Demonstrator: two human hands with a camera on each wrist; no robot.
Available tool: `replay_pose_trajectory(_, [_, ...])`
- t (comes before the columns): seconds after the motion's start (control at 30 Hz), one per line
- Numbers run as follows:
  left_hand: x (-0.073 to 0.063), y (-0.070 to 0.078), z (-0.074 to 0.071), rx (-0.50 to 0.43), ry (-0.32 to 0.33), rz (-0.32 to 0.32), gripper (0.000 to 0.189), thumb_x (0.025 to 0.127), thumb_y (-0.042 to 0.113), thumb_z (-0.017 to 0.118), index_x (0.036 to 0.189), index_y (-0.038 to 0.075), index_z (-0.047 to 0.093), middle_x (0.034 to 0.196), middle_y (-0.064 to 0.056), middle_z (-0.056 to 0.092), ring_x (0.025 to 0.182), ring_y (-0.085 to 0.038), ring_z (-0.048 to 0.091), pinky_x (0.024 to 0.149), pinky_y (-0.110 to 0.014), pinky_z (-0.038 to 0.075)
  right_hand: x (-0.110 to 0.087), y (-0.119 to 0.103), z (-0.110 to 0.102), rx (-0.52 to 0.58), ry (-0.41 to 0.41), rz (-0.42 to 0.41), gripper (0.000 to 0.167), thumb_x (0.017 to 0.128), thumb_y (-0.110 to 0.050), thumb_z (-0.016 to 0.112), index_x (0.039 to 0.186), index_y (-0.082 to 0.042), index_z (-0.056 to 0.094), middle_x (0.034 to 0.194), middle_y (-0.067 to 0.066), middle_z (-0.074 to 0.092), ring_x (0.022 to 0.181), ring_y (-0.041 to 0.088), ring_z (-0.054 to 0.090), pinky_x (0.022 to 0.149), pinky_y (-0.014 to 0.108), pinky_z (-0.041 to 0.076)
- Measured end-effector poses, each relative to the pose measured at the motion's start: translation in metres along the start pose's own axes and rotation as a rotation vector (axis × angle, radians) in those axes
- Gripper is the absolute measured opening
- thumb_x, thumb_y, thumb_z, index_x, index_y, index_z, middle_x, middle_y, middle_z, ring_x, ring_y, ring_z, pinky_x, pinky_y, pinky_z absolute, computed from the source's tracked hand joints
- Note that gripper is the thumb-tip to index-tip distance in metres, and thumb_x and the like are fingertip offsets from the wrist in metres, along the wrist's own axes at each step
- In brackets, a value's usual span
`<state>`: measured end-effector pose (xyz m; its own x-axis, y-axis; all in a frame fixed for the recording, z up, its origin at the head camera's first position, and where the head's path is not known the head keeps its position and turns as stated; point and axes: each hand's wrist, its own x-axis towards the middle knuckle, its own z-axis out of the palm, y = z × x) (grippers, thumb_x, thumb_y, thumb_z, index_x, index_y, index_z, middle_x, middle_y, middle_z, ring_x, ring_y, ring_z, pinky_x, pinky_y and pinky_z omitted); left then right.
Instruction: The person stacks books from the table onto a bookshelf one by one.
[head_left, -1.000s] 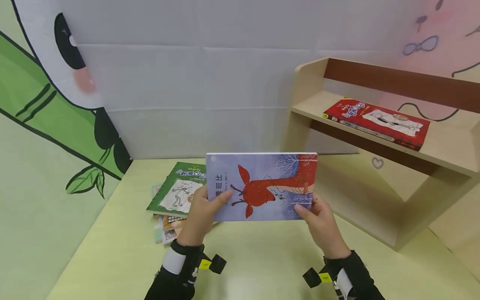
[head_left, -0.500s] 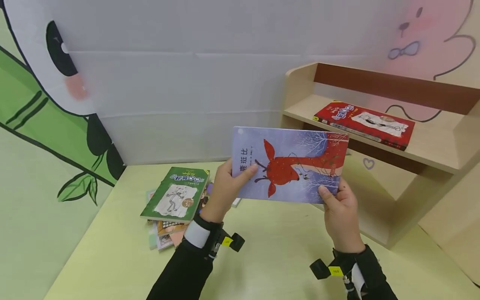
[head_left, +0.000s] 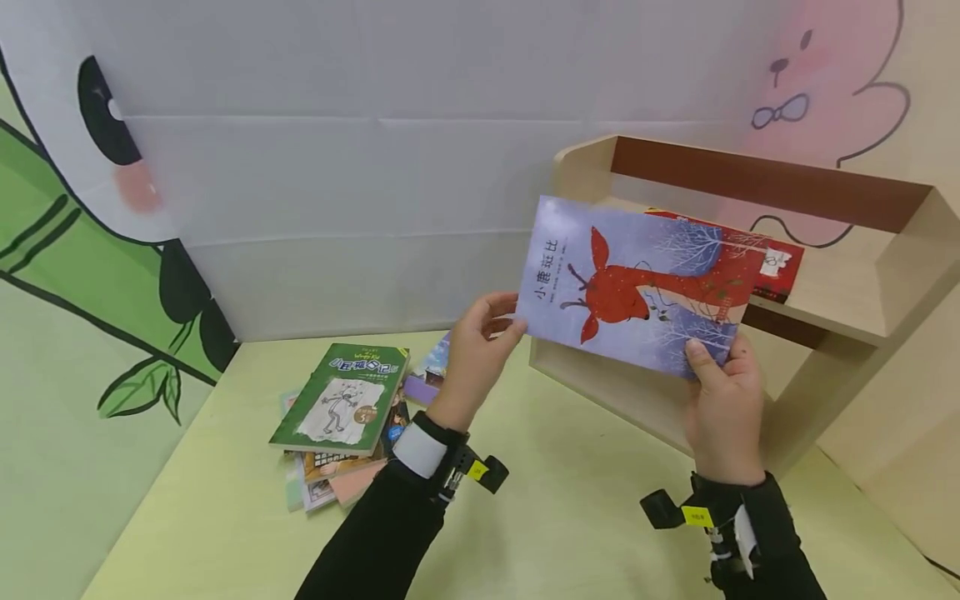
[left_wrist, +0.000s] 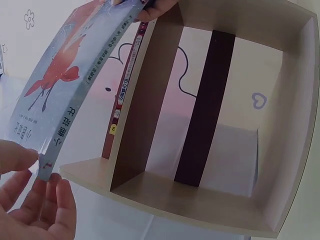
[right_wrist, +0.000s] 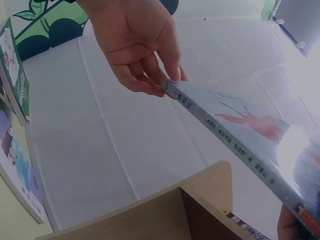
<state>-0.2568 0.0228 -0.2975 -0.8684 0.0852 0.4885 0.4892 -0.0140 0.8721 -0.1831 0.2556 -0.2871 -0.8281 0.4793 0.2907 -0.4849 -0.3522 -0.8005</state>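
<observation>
A thin blue picture book [head_left: 630, 283] with a red deer on its cover is held up in front of the small wooden bookshelf [head_left: 896, 292], tilted down to the right. My left hand [head_left: 483, 358] pinches its left corner between thumb and fingertips, at the end of the spine, as the left wrist view shows. My right hand [head_left: 727, 408] grips the lower right corner, thumb on the cover and fingers behind. A red book [head_left: 783, 265] lies on the upper shelf, mostly covered by the picture book in the head view.
Left of my left arm lies a pile of books topped by a green book [head_left: 345, 396]. Behind it a purple-spined book [head_left: 427, 375] shows partly. A white sheet [head_left: 300, 208] hangs behind the table [head_left: 555, 500].
Both hands have carried the picture book right and up, toward the bookshelf, and it has tilted. The left hand has shifted out to its corner. The head view has turned somewhat right.
</observation>
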Motion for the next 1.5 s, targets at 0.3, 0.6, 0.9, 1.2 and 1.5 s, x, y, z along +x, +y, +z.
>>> replay_pose_trajectory(0.3, [0.013,0.004,0.018,-0.008,-0.153,-0.014,0.053,0.090,-0.004,0.061,0.141,-0.002,0.047,0.137,-0.015,0.054,0.108,-0.030,0.061,0.089,-0.033,0.052,0.021,-0.019,-0.002,0.076,-0.015,-0.067,0.054,0.090,-0.008,0.064,0.138,-0.004,0.038,0.138,0.011,0.044,0.127,0.023,0.047,0.094,0.025,0.047])
replay_pose_trajectory(0.6, [0.046,0.021,0.059,-0.116,-0.104,-0.126,0.073,0.083,-0.012,0.057,0.150,0.002,0.033,0.148,-0.012,0.031,0.116,-0.025,0.054,0.077,-0.022,0.050,0.050,-0.046,0.011,-0.041,-0.085,-0.137,0.054,0.096,-0.007,0.054,0.141,-0.015,0.026,0.141,0.010,0.041,0.129,0.023,0.045,0.094,0.025,0.047])
replay_pose_trajectory(0.9, [0.071,0.028,0.075,0.042,-0.161,-0.122,0.063,0.082,-0.002,0.062,0.143,0.002,0.045,0.139,-0.013,0.041,0.116,-0.024,0.050,0.084,-0.024,0.048,0.082,-0.070,0.002,-0.619,-0.043,-0.130,0.053,0.103,-0.019,0.042,0.150,-0.019,0.018,0.151,0.005,0.029,0.133,0.017,0.036,0.107,0.026,0.034])
replay_pose_trajectory(1.2, [0.072,0.016,0.084,0.004,-0.186,-0.165,0.068,0.083,0.001,0.065,0.146,0.003,0.041,0.145,-0.014,0.039,0.122,-0.027,0.046,0.090,-0.029,0.045,0.094,-0.077,-0.015,-1.146,-0.183,0.056,0.101,0.088,-0.052,0.062,0.156,-0.011,-0.001,0.155,0.026,0.021,0.130,0.045,0.031,0.107,0.063,0.029])
replay_pose_trajectory(1.5, [0.070,0.021,0.087,0.015,-0.171,-0.178,0.076,0.083,-0.001,0.065,0.151,0.006,0.033,0.148,-0.013,0.036,0.122,-0.025,0.046,0.084,-0.022,0.045,0.093,-0.078,-0.018,-1.196,-0.213,0.062,0.111,0.084,-0.056,0.065,0.154,-0.003,-0.004,0.153,0.030,0.021,0.129,0.048,0.030,0.103,0.068,0.029])
